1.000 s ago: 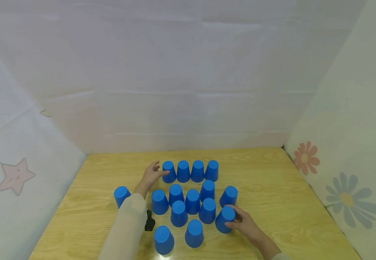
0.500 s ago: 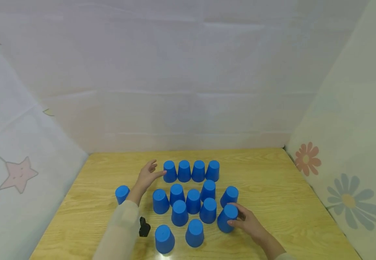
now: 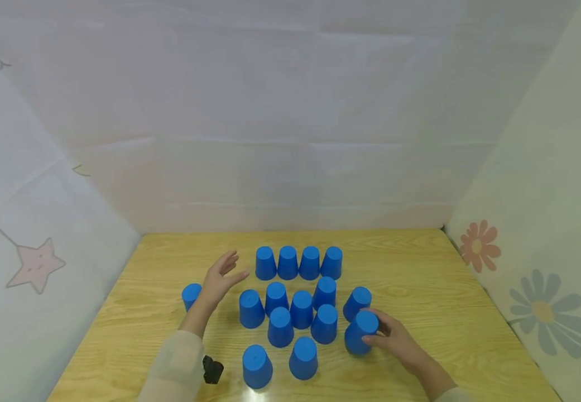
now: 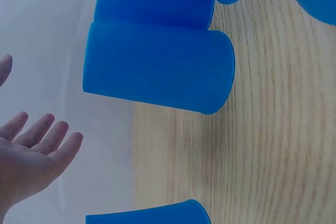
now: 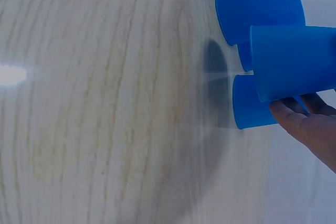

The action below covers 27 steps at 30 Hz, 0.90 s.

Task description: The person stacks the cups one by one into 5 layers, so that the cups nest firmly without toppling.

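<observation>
My right hand [image 3: 395,340] grips a blue upside-down cup [image 3: 360,335] at the right of the group, thumb on the near side. In the right wrist view this cup [image 5: 291,59] stands off the wood, its shadow apart from it. My left hand [image 3: 217,282] is held beside the left end of the back row, fingers spread, nothing in it. The row's end cup [image 3: 265,264] is a short way from its thumb. In the left wrist view the fingers of my left hand [image 4: 31,161] are apart from the nearest cup [image 4: 157,66].
Several more upside-down blue cups stand mid-table, among them a front pair with a left cup [image 3: 257,367] and a right cup [image 3: 303,358]. Another cup [image 3: 191,295] is partly behind my left forearm. A small black object [image 3: 212,370] shows by the left sleeve. White cloth [image 3: 290,139] surrounds the wooden table [image 3: 446,290].
My left hand has drawn back from the back row's end cup, leftward and nearer. My right hand has shifted slightly right with its cup, which now sits higher. The view has drifted a little.
</observation>
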Available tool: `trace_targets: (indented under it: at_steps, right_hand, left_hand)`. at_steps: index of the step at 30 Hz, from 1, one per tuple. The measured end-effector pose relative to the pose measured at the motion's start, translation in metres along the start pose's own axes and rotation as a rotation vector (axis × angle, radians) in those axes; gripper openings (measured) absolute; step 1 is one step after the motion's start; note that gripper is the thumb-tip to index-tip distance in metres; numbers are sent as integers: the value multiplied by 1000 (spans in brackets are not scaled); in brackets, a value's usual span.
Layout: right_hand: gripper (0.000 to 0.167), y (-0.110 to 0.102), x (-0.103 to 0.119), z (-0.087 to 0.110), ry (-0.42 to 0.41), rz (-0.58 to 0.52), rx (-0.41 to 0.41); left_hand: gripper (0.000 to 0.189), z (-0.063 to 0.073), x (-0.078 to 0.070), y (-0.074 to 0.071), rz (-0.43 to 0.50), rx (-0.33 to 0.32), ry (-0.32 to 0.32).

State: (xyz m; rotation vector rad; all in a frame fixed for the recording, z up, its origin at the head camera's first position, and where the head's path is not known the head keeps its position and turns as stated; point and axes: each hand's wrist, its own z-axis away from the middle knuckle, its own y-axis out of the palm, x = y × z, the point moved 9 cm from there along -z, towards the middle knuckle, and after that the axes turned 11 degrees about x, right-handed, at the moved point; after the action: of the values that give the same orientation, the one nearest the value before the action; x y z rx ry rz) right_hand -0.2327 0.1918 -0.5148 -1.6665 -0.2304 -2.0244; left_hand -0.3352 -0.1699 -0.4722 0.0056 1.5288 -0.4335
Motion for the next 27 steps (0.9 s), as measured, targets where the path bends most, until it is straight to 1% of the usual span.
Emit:
trace_targets:
  at_steps: [6, 10, 15, 20, 24, 27]
  right_hand:
    - [58, -5, 16, 0, -34, 29, 26]
    - [58, -9, 29, -2, -70, 37, 43]
    - [60, -12, 48, -4, -116, 55, 71]
    - [58, -21, 66, -7, -145, 74, 62]
    - [57, -31, 83, -8, -196, 116, 42]
    - [57, -40, 95, -10, -243, 155, 26]
  left_hand:
    - [69, 20, -9, 3, 13, 13, 78]
    - [67, 36, -9, 7, 4, 14, 112]
    - [63, 54, -2, 9, 21, 4, 119]
    - [58, 66, 4, 11, 76, 6, 123]
    - [56, 73, 11, 14, 120, 22, 101]
    - [56, 79, 16, 20, 154, 35, 76]
